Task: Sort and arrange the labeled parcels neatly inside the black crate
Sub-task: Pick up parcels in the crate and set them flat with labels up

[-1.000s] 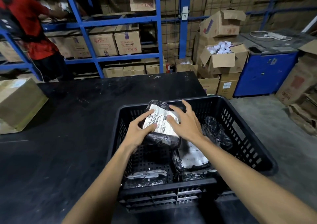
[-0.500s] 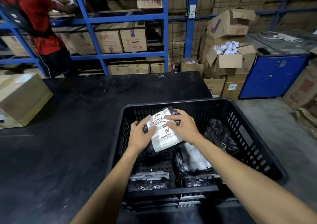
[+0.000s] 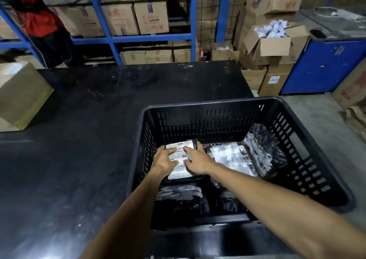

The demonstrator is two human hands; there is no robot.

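Note:
The black crate (image 3: pixel 208 106) stands on the black table, at its right end. Both my hands rest on a black parcel with a white label (image 3: pixel 179 149) lying flat on the crate floor at the left side. My left hand (image 3: pixel 164 160) covers its left half, my right hand (image 3: pixel 198 159) its right half, fingers spread over the label. Beside it to the right lies another labeled parcel (image 3: pixel 229 157). A black wrapped parcel (image 3: pixel 265 151) leans against the right wall. Two more parcels (image 3: pixel 178 197) (image 3: pixel 227 203) lie at the near wall.
A cardboard box (image 3: pixel 19 94) sits on the table (image 3: pixel 89 139) at the far left. Blue shelving (image 3: pixel 142 38) with cartons stands behind the table. A person in red (image 3: pixel 35 10) stands at the back left. Open cartons and a blue cabinet (image 3: pixel 326 64) are at the right.
My hands have lowered the labeled parcel from mid-air down to the crate floor at the left and turned it flat. The camera has tipped closer to the crate.

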